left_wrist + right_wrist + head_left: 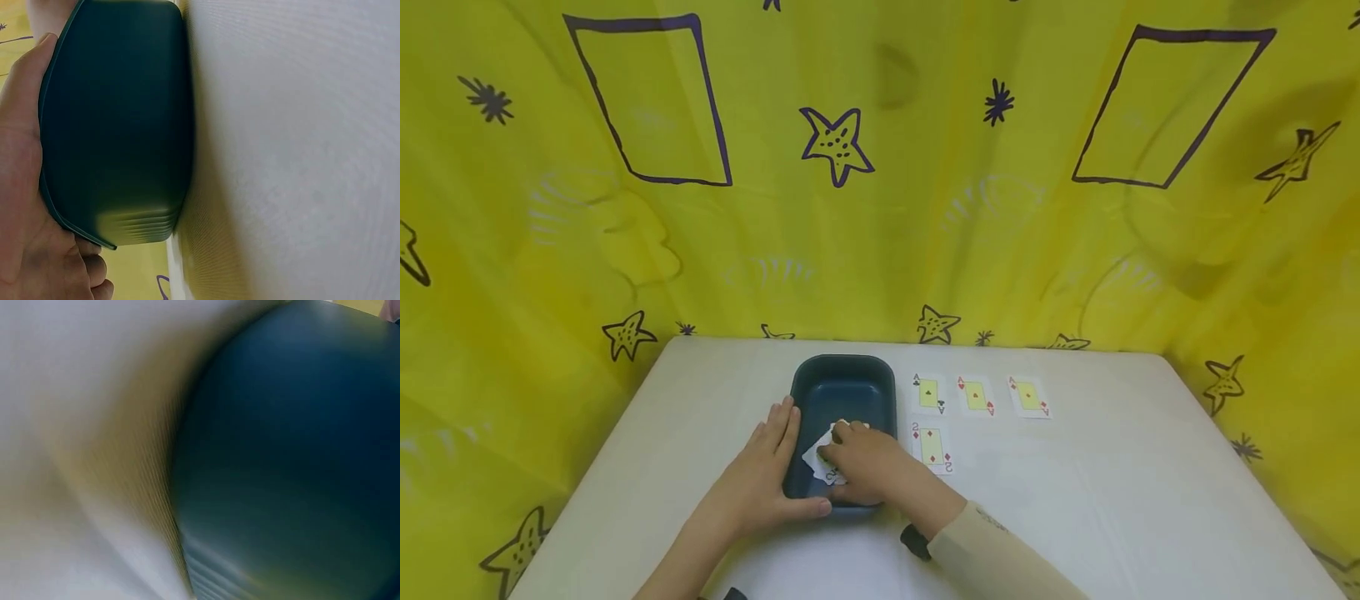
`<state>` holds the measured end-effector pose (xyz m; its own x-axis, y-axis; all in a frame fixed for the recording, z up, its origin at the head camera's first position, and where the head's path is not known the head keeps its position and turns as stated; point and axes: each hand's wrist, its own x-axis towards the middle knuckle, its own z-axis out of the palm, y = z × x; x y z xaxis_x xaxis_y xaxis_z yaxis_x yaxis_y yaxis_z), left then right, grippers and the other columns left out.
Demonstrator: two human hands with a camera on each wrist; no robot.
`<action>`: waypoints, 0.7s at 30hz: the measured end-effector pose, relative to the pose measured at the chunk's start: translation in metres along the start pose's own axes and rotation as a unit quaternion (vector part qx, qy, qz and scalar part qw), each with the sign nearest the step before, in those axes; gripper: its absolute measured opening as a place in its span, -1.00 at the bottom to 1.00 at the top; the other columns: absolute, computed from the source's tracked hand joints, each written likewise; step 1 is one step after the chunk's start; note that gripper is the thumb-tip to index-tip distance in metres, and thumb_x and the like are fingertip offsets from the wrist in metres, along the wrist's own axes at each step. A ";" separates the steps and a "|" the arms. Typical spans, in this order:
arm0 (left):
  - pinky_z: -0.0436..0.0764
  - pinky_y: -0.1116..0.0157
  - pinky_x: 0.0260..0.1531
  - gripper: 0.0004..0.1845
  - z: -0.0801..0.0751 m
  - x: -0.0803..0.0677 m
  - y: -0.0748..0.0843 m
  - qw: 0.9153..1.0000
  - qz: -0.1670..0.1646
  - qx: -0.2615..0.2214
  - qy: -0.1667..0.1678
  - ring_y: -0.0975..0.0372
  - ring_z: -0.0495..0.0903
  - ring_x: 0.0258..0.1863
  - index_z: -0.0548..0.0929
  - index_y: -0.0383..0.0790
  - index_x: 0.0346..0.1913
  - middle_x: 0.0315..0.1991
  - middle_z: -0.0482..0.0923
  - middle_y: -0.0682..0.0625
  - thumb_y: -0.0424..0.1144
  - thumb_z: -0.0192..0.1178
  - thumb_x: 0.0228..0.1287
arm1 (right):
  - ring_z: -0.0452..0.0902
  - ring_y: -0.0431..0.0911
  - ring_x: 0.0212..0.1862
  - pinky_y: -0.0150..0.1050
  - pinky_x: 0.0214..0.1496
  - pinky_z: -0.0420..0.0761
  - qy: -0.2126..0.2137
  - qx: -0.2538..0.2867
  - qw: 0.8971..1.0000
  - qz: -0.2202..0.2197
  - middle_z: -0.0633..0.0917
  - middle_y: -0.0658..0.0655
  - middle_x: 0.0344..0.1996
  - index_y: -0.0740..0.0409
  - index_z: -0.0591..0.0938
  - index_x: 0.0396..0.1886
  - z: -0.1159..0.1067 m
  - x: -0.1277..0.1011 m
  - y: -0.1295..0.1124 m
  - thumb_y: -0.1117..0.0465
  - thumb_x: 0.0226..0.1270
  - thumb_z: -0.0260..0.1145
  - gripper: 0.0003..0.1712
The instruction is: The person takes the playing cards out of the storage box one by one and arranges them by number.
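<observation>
A dark blue-green plastic bin point(842, 362) stands on the white table, with several loose playing cards point(817, 457) in its near half. My left hand point(766, 477) rests against the bin, straight fingers along its left rim and thumb along the near edge. In the left wrist view, the palm and thumb point(25, 87) lie at the bin's rim. My right hand point(868, 462) reaches inside from the near right, bent fingers on the cards and thumb low near the front wall. Whether it pinches a card I cannot tell. The right wrist view shows mostly the bin's outer wall point(281, 456).
Right of the bin, an ace of clubs point(928, 393), an ace of hearts point(975, 396) and an ace of diamonds point(1028, 397) lie face up in a row. Below the first lies a two of diamonds point(931, 448). A yellow patterned curtain point(880, 233) hangs behind the table.
</observation>
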<state>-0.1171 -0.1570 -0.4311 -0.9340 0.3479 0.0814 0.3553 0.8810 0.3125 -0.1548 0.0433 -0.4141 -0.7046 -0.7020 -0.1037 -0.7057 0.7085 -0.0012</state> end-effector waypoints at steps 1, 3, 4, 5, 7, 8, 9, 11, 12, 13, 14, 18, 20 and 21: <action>0.10 -0.06 0.50 0.46 0.000 0.000 0.000 1.000 0.000 0.000 0.000 -0.05 -0.13 0.59 0.00 -0.31 0.58 0.62 -0.21 -0.16 0.74 0.06 -0.19 | 0.51 -0.12 0.13 -0.24 0.17 0.59 0.002 0.000 1.000 -0.005 0.57 0.02 0.17 -0.12 0.61 0.25 0.001 0.001 0.000 -0.24 0.23 0.38 -0.38; 0.11 -0.05 0.50 0.47 -0.001 0.000 -0.001 1.000 -0.001 0.001 -0.001 -0.05 -0.12 0.59 0.01 -0.31 0.58 0.62 -0.20 -0.17 0.75 0.04 -0.20 | 0.51 -0.11 0.19 -0.23 0.25 0.55 0.013 0.005 1.000 -0.015 0.56 0.03 0.20 -0.08 0.61 0.21 0.002 0.004 0.000 -0.22 0.23 0.39 -0.38; 0.11 -0.05 0.50 0.47 -0.001 0.000 -0.001 1.000 -0.001 0.002 -0.001 -0.06 -0.12 0.59 0.01 -0.32 0.58 0.62 -0.20 -0.17 0.76 0.02 -0.21 | 0.51 -0.12 0.19 -0.24 0.26 0.55 0.018 0.010 1.000 -0.017 0.56 0.03 0.19 -0.05 0.61 0.19 0.002 0.005 0.000 -0.22 0.21 0.41 -0.39; 0.11 -0.05 0.50 0.47 -0.001 0.001 -0.001 1.000 0.001 0.003 -0.002 -0.06 -0.12 0.59 0.01 -0.32 0.58 0.62 -0.21 -0.17 0.76 0.02 -0.21 | 0.50 -0.12 0.21 -0.23 0.29 0.53 0.024 0.015 0.999 -0.017 0.56 0.04 0.19 -0.02 0.59 0.19 0.003 0.005 0.001 -0.22 0.19 0.42 -0.36; 0.10 -0.05 0.50 0.47 0.000 0.001 -0.002 1.000 0.004 0.005 -0.003 -0.05 -0.12 0.59 0.00 -0.32 0.58 0.62 -0.21 -0.18 0.76 0.01 -0.20 | 0.47 -0.11 0.24 -0.21 0.34 0.49 0.035 0.024 0.999 -0.011 0.54 0.06 0.20 0.04 0.56 0.22 0.004 0.006 0.001 -0.23 0.15 0.45 -0.28; 0.10 -0.04 0.50 0.47 0.000 0.001 -0.002 1.000 0.006 0.006 -0.002 -0.05 -0.12 0.59 0.00 -0.33 0.57 0.62 -0.21 -0.18 0.76 0.01 -0.19 | 0.45 -0.09 0.27 -0.19 0.37 0.47 0.039 0.026 0.999 -0.006 0.53 0.08 0.22 0.06 0.53 0.26 0.003 0.007 0.002 -0.25 0.13 0.47 -0.21; 0.10 -0.04 0.51 0.46 0.000 0.001 -0.002 1.000 0.008 0.006 0.000 -0.05 -0.12 0.59 0.01 -0.33 0.57 0.62 -0.21 -0.18 0.75 0.02 -0.19 | 0.42 -0.08 0.31 -0.18 0.39 0.45 0.041 0.028 0.999 0.001 0.52 0.10 0.25 0.09 0.50 0.30 0.003 0.007 0.003 -0.26 0.10 0.48 -0.14; 0.10 -0.04 0.51 0.46 0.001 0.002 -0.003 1.000 0.011 0.007 0.004 -0.05 -0.11 0.59 0.01 -0.33 0.57 0.62 -0.20 -0.18 0.75 0.03 -0.18 | 0.36 -0.04 0.39 -0.14 0.45 0.39 0.039 0.030 0.999 0.010 0.47 0.13 0.34 0.12 0.42 0.41 0.003 0.009 0.005 -0.27 0.06 0.51 0.00; 0.10 -0.05 0.50 0.46 0.000 0.002 -0.002 1.000 0.014 0.006 0.008 -0.06 -0.10 0.59 0.01 -0.34 0.57 0.62 -0.19 -0.19 0.74 0.05 -0.18 | 0.32 -0.02 0.43 -0.13 0.47 0.35 0.034 0.027 0.999 0.012 0.45 0.14 0.38 0.12 0.38 0.45 0.002 0.010 0.006 -0.27 0.05 0.52 0.05; 0.11 -0.06 0.50 0.46 0.001 0.002 -0.002 1.000 0.018 0.006 0.012 -0.07 -0.10 0.59 0.01 -0.35 0.57 0.62 -0.19 -0.20 0.73 0.06 -0.18 | 0.29 0.00 0.46 -0.12 0.49 0.33 0.030 0.025 0.999 0.014 0.42 0.15 0.40 0.13 0.36 0.47 0.002 0.012 0.007 -0.27 0.02 0.54 0.09; 0.11 -0.06 0.50 0.46 0.001 0.002 -0.002 1.000 0.020 0.006 0.013 -0.07 -0.09 0.59 0.01 -0.35 0.57 0.62 -0.18 -0.20 0.73 0.06 -0.17 | 0.27 0.00 0.48 -0.11 0.50 0.30 0.025 0.023 0.999 0.015 0.41 0.15 0.42 0.13 0.34 0.48 0.002 0.013 0.008 -0.27 0.00 0.55 0.12; 0.12 -0.07 0.50 0.44 0.000 0.002 -0.002 0.999 0.026 0.005 0.017 -0.10 -0.08 0.58 0.02 -0.37 0.56 0.61 -0.17 -0.22 0.70 0.09 -0.14 | 0.34 -0.01 0.42 -0.12 0.46 0.37 0.003 0.026 0.999 0.022 0.45 0.11 0.39 0.10 0.36 0.48 0.002 0.021 0.010 -0.27 -0.08 0.60 0.16; 0.12 -0.06 0.50 0.43 0.000 0.002 -0.002 1.000 0.024 0.006 0.014 -0.09 -0.10 0.58 0.01 -0.36 0.57 0.61 -0.18 -0.22 0.69 0.10 -0.13 | 0.41 -0.03 0.35 -0.11 0.39 0.46 -0.005 0.033 0.999 0.029 0.50 0.08 0.33 0.07 0.38 0.46 0.002 0.025 0.010 -0.26 -0.12 0.62 0.15; 0.12 -0.07 0.49 0.43 0.000 0.002 -0.002 1.000 0.024 0.004 0.013 -0.09 -0.10 0.58 0.01 -0.36 0.57 0.61 -0.18 -0.22 0.68 0.11 -0.13 | 0.44 -0.03 0.31 -0.11 0.34 0.50 -0.007 0.036 0.999 0.032 0.52 0.07 0.29 0.06 0.40 0.44 0.001 0.027 0.010 -0.25 -0.14 0.63 0.14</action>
<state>-0.1195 -0.1583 -0.4316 -0.9167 0.3807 0.1213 0.3995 0.8665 0.2994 -0.1803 0.0315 -0.4182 -0.7468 -0.6541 -0.1202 -0.6514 0.7559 -0.0657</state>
